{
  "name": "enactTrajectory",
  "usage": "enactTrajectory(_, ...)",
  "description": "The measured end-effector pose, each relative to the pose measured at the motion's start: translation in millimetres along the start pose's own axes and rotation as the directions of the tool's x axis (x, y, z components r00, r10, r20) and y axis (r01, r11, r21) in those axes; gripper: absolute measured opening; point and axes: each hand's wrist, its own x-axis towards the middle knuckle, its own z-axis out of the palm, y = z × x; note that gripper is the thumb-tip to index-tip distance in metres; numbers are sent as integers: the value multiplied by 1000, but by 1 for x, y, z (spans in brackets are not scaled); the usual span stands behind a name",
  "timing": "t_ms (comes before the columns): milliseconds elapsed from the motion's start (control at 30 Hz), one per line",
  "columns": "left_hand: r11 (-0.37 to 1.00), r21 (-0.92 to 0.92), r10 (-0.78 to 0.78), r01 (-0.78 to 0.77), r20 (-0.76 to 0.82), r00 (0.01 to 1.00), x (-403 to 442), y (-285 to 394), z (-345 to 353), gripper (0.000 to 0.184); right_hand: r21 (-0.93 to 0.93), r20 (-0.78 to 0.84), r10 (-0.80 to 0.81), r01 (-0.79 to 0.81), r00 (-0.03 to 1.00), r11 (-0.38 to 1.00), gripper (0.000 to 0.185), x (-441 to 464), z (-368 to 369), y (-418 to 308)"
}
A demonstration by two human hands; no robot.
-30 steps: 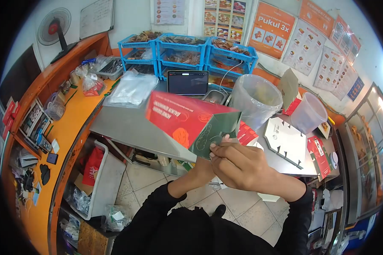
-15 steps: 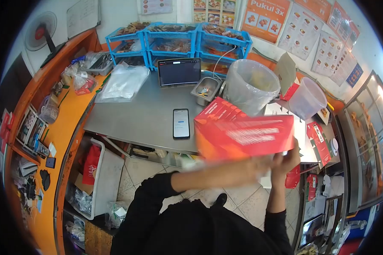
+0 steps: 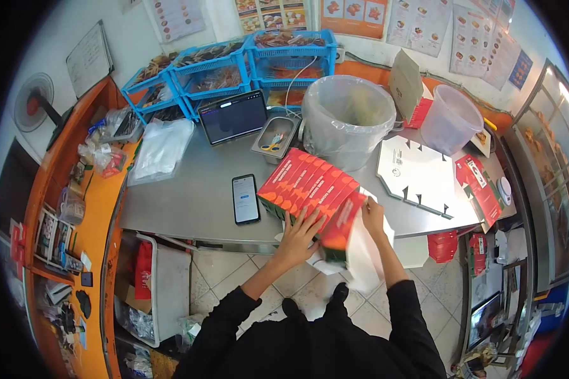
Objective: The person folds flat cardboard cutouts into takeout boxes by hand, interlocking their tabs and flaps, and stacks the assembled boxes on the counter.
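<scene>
A row of folded red cardboard boxes point(image 3: 306, 179) stands packed together at the front edge of the steel table. My left hand point(image 3: 299, 239) lies with spread fingers against the near side of these boxes. One red box point(image 3: 342, 218), blurred by motion, is at the near right end of the row, with its white inner flap point(image 3: 367, 252) hanging past the table edge. My right hand point(image 3: 374, 218) has its fingers closed on the upper edge of this box. White unfolded box sheets point(image 3: 414, 174) lie right of my right hand.
Left of the boxes lies a phone point(image 3: 245, 199), with a tablet point(image 3: 234, 118) behind it. A metal tray with scissors point(image 3: 275, 135) and a large lined bucket point(image 3: 348, 120) stand at the back. Blue racks point(image 3: 291, 60) line the wall; a clear tub point(image 3: 451, 120) is right.
The red box held up in front of me has come down to the near end of the row. My left hand has moved onto the boxes. The view has shifted and tilted.
</scene>
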Motion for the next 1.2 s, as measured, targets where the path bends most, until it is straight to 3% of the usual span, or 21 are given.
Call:
enactTrajectory(33, 998, 56, 9, -5, -69, 998, 0, -2, 9, 66, 8, 1, 7, -7, 1000, 1000, 12, 10, 8, -2)
enactTrajectory(100, 998, 52, -25, 29, -74, 997, -6, -1, 18, 65, 77, -346, 8, 20, 938, 997, 10, 21, 25, -3)
enactTrajectory(167, 997, 51, -62, 66, -82, 995, -6, 5, 22, 65, 127, -307, 105, -68, 946, 990, 15, 18, 38, -1)
enactTrajectory(233, 988, -38, -154, 149, -186, 970, -2, 19, 25, 59, 163, -262, 192, -152, 946, 975, 20, 14, 43, -6)
enactTrajectory(300, 986, -28, -165, 163, -245, 955, -1, 15, 39, 56, 124, -516, -38, 118, 856, 985, 33, 8, 39, -12)
enactTrajectory(333, 985, -21, -168, 170, -309, 936, 0, 15, 43, 53, 124, -515, -37, 117, 857, 985, 33, -2, 29, -16)
enactTrajectory(400, 982, -25, -183, 185, -324, 928, 2, 16, 47, 52, 358, -125, -6, 51, 992, 932, 39, -46, -2, -25)
enactTrajectory(467, 979, -30, -199, 201, -340, 919, 4, 15, 48, 51, 530, 285, -62, -104, 957, 841, 46, -77, -19, -31)
enactTrajectory(533, 985, -23, -167, 172, -398, 902, 3, 16, 51, 51, 230, 427, -286, 203, 858, 952, 46, -88, -13, -33)
enactTrajectory(567, 985, -32, -167, 168, -392, 905, 2, 17, 53, 51, 72, 351, -342, 339, 872, 938, 34, -91, -4, -28)
enactTrajectory(667, 982, 1, -168, 187, -435, 885, 3, 14, 59, 49, 102, 340, -381, 369, 860, 924, 21, -80, 19, -27)
enactTrajectory(700, 981, 20, -163, 192, -449, 878, 3, 10, 58, 49, 120, 267, -344, 324, 900, 939, 11, -82, 23, -39)
enactTrajectory(833, 981, 77, -118, 176, -482, 868, 0, 2, 57, 51, 182, 118, -183, 160, 976, 970, 10, -93, 51, -48)
enactTrajectory(967, 987, 81, -92, 138, -421, 902, -1, 2, 42, 61, 195, 94, -206, 185, 974, 963, 8, -94, 52, -47)
enactTrajectory(1200, 991, 88, -55, 102, -434, 899, -3, -11, 44, 55, 129, 88, -109, 97, 990, 987, 7, -95, 63, -64)
